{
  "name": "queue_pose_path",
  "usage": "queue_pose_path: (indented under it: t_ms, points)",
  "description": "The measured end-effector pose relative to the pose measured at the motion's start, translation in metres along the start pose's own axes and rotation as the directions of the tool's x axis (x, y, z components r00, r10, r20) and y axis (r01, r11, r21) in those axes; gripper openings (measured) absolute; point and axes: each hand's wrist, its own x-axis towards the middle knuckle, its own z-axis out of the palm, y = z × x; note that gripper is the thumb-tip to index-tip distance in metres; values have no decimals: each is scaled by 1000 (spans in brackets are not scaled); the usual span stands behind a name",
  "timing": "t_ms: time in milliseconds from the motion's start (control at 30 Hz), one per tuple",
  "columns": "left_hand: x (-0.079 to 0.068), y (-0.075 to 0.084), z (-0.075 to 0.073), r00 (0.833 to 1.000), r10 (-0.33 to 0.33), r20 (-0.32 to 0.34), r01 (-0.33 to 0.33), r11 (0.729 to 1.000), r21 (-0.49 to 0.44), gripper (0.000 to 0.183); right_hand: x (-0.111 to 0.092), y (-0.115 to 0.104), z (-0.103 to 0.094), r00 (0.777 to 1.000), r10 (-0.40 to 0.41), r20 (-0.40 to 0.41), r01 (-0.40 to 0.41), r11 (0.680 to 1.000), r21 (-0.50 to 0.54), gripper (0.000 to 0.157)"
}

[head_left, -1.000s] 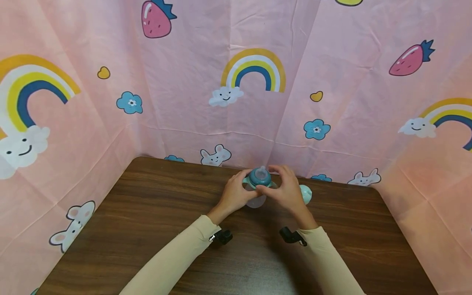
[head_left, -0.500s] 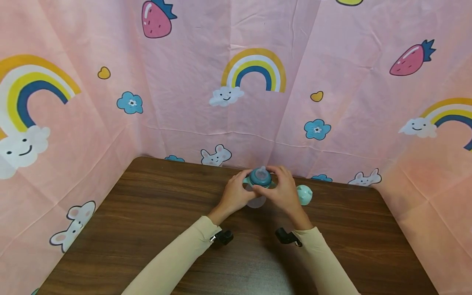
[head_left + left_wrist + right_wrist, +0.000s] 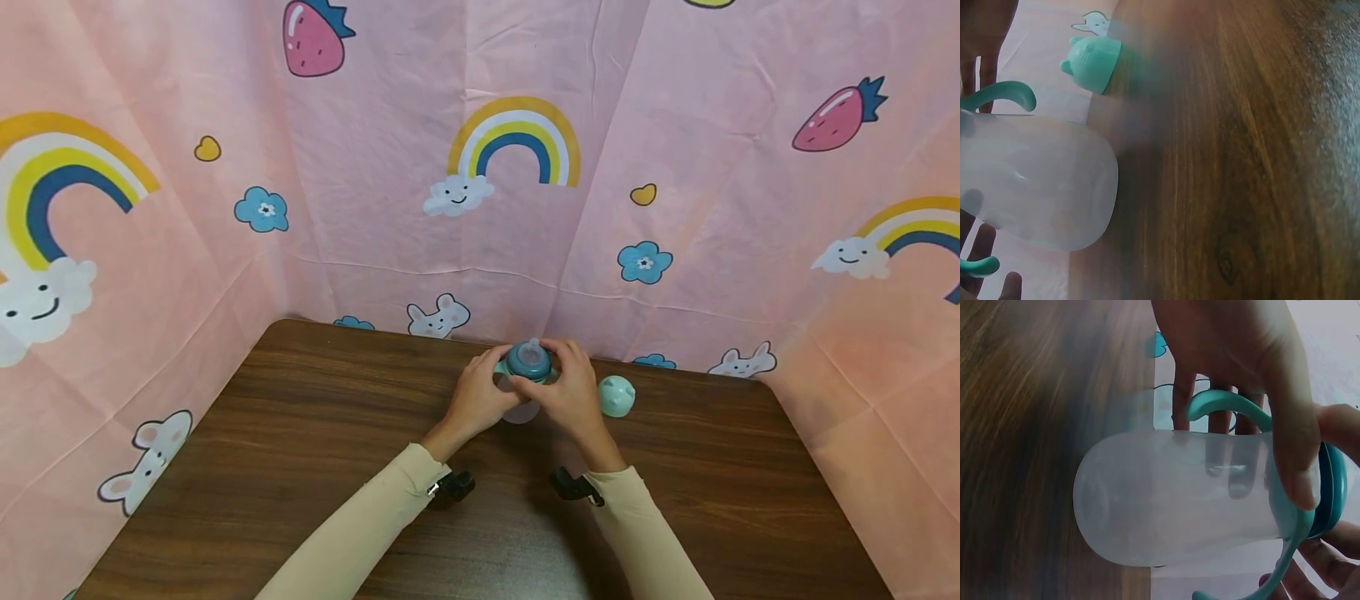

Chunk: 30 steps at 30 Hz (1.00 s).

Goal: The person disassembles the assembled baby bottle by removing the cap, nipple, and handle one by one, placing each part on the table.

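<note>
Grips the bottle [image 3: 1166, 497] by its upper part between left hand [image 3: 477, 388] and right hand [image 3: 572, 392], lower middle of the head view. Leaves its translucent lower body exposed beneath the grip.

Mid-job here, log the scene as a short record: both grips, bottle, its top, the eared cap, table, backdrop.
Left grip: curled round the upper bottle, on its left
Right grip: curled round the upper bottle, on its right
Bottle: upright, two mint handles; cannot tell whether its base touches the table
Top: teal collar fitted, clear teat uncovered
Eared cap: mint, on the table, dome up, right of the bottle and apart from it
Table: brown wood grain
Backdrop: pink printed fabric
</note>
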Motion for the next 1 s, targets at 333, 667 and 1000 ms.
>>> queue_pose_path:
  t_ms: [333, 667, 1000]
  points:
    - [-2, 7, -2, 1000, -7, -8, 7, 1000, 3, 69, -2, -1, 3, 1000, -1, -22, 1, 1000, 16, 69]
    - [-2, 3, -1, 1000, 14, -1, -14, 1000, 13, 70, -1, 6, 4, 999, -37, -32, 37, 999, 9, 70]
    - [-4, -1, -1, 1000, 13, 10, -13, 1000, 9, 72, -6, 13, 11, 999, -25, -46, 27, 999, 35, 74]
